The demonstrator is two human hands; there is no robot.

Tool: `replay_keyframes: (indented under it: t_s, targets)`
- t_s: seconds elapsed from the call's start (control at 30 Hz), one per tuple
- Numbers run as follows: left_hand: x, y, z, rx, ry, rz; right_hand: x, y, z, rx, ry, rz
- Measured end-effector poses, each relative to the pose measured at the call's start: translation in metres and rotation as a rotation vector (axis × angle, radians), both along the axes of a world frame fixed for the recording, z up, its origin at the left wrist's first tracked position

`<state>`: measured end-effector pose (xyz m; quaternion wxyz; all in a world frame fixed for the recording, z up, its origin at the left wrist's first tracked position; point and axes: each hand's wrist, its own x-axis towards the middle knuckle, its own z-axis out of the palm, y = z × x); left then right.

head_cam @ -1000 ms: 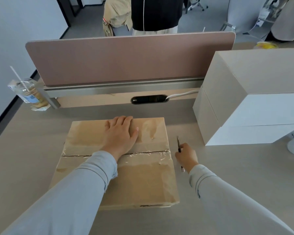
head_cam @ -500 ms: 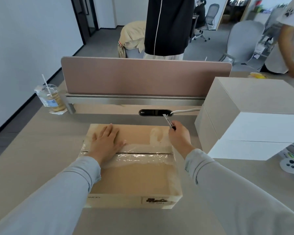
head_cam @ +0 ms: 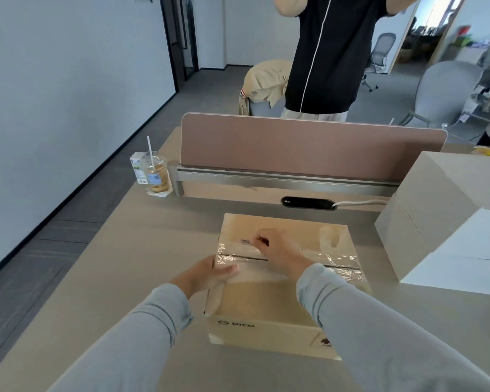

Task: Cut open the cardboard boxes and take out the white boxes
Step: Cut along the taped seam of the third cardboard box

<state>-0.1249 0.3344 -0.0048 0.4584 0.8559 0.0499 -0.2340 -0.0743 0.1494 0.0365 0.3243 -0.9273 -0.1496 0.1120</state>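
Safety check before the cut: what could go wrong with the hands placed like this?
1. The left hand grips the cardboard box with its thumb on the tape beside the seam, close to the small cutter held by the right hand; a slip could nick it.
2. A deep cut might score whatever lies under the flaps, unseen here.

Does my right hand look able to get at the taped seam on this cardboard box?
Probably yes: the right hand sits over the taped seam, pinching a small blade, and the left hand grips the cardboard box edge just below it.
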Motion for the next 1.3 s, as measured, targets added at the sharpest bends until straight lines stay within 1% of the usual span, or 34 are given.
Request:
replay_keyframes:
  t_s: [0.1,0.17,0.33,0.47,0.63,0.87,1.03,1.3]
  targets:
    - [-0.005,0.002,0.005,0.040,0.102,-0.060,-0.005,0.024,0.001,-0.139,-0.063,0.048]
    - [-0.005,0.003,0.008,0.043,0.084,-0.093,-0.006,0.035,0.002,-0.226,-0.133,0.093]
    - [-0.003,0.009,0.005,0.038,0.122,-0.002,-0.009,0.044,0.000,-0.368,-0.268,0.204]
    - [0.001,0.017,0.001,0.029,0.133,0.015,-0.012,0.047,0.000,-0.394,-0.309,0.180]
    - [0.005,0.016,0.005,0.016,0.153,-0.050,-0.018,0.056,0.000,-0.432,-0.349,0.175]
    - [0.005,0.017,0.002,-0.006,0.156,-0.055,-0.016,0.064,0.002,-0.598,-0.419,0.234]
    - [0.005,0.018,0.000,-0.022,0.163,-0.043,-0.015,0.062,0.008,-0.706,-0.411,0.263]
    - [0.001,0.016,0.005,-0.003,0.150,-0.038,-0.016,0.061,0.002,-0.695,-0.386,0.241]
